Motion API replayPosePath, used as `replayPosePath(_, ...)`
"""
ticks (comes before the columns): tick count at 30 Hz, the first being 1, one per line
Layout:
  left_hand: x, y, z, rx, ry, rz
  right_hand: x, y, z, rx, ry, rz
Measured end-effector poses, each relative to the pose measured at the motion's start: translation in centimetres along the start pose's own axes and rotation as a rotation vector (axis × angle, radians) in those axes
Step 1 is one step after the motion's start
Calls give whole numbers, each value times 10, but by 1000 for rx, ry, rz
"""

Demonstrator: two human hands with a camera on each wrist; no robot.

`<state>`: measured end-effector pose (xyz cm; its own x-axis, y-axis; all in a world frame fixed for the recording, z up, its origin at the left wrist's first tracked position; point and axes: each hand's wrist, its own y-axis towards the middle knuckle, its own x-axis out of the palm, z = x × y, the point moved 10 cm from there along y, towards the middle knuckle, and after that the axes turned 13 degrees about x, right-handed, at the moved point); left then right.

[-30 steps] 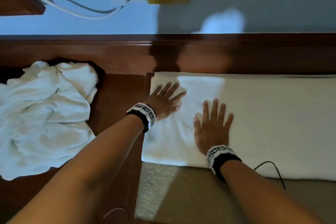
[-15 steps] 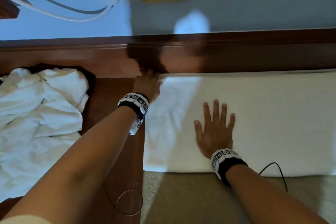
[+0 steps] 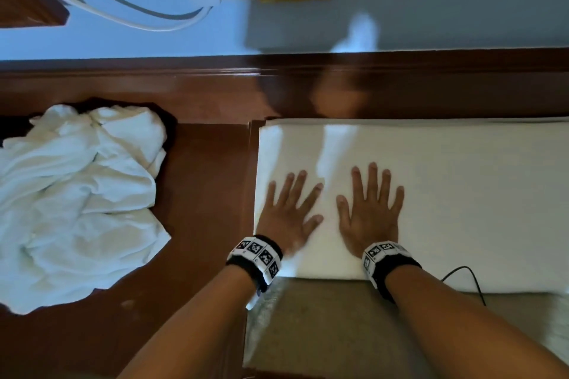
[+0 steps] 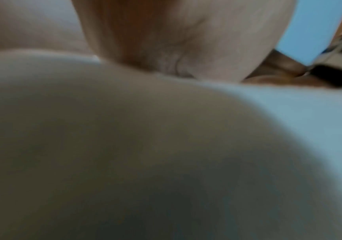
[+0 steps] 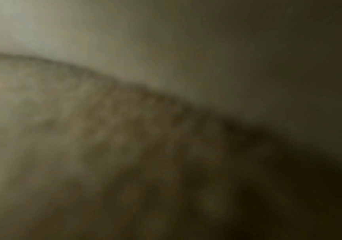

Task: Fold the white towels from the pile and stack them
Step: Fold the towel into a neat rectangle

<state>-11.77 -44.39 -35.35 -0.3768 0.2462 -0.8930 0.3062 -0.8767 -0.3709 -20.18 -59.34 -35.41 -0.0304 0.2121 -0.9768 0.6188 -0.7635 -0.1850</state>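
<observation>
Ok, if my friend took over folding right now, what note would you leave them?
Left hand: flat, fingers spread, pressing the left end of the folded towel.
Right hand: flat beside it on the same towel, holding nothing.
That towel lies as a long smooth strip in front of the person.
The pile of crumpled white towels sits to the left on the dark wooden surface, untouched.
Done: the first lengthwise fold, it seems.
Left: probably fold the strip shorter, then fold and stack the rest of the pile.
</observation>
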Motion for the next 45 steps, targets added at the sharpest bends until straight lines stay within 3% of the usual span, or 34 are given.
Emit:
replayPosePath(3,5,-43,-49,-292,-91,117,3,1,1,2,1,-14)
replayPosePath(5,4,-60,-45,-394,-111,189,4,1,1,7,-12,-22)
replayPosePath(7,1,-58,-4,-286,-113,263,4,0,1,6,-10,-32)
replayPosePath(9,13,-53,40,-107,-116,236,3,0,1,-3,-3,-40)
replayPosePath(11,29,-56,48,-64,-78,197,4,0,1,-9,1,-53)
replayPosePath(14,35,-77,16,-256,-65,198,8,1,2,-19,11,-101)
replayPosePath(17,32,-111,-10,-586,-250,167,9,-5,4,-69,21,-191)
replayPosePath(19,19,-135,-12,-749,-354,253,5,-18,12,-122,28,-236)
replayPosePath(22,16,-154,-8,-870,-516,365,3,-45,46,-137,4,-269)
replayPosePath(26,38,-160,-2,-1017,-916,511,0,-68,101,-28,-24,-275)
replayPosePath(30,45,-155,8,-1127,-1190,563,-3,-71,133,49,-5,-259)
replayPosePath(34,28,-147,14,-1050,-1249,810,-10,-67,143,10,46,-276)
replayPosePath(39,-39,-102,62,-697,-1119,927,-28,-52,154,27,328,-322)
replayPosePath(43,-74,-53,121,-470,-913,854,-63,-36,177,162,752,-401)
replayPosePath(45,-78,-21,158,-357,-778,727,-73,-23,192,229,891,-421)
